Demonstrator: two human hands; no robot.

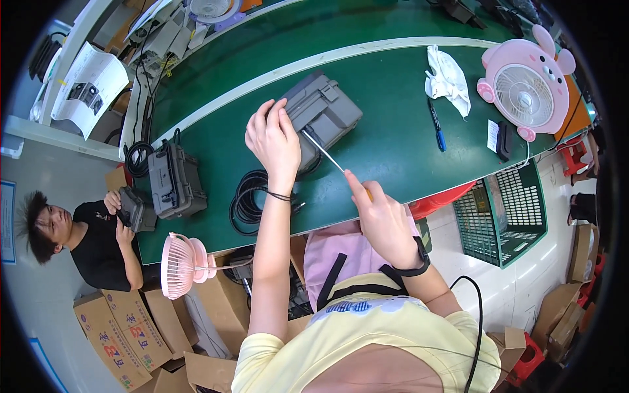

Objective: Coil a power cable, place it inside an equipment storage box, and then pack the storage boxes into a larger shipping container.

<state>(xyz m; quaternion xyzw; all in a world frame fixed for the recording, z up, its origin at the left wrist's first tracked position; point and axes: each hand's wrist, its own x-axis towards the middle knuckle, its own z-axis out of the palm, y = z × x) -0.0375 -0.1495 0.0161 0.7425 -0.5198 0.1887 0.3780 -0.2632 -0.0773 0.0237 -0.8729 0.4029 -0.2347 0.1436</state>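
Note:
A dark grey plastic box point(333, 108) with a latch lies on the green table in front of me. My left hand point(274, 143) grips its near left edge, the fingers bent over the top. In my right hand point(385, 221) is a screwdriver point(325, 153) with a long thin shaft and a yellowish handle, mostly hidden by my fingers. The shaft points up and left, and its tip meets a recess in the box's near side. Black cable point(247, 203) lies coiled on the table left of my left forearm.
At the left stands another grey box point(174, 180) with coiled cable; beyond it, a co-worker point(98, 242) holds a similar box point(137, 211). A small pink fan point(183, 265) sits at the table edge. Right lie a white cloth point(449, 78), a marker point(436, 126) and a rabbit-shaped fan point(527, 88).

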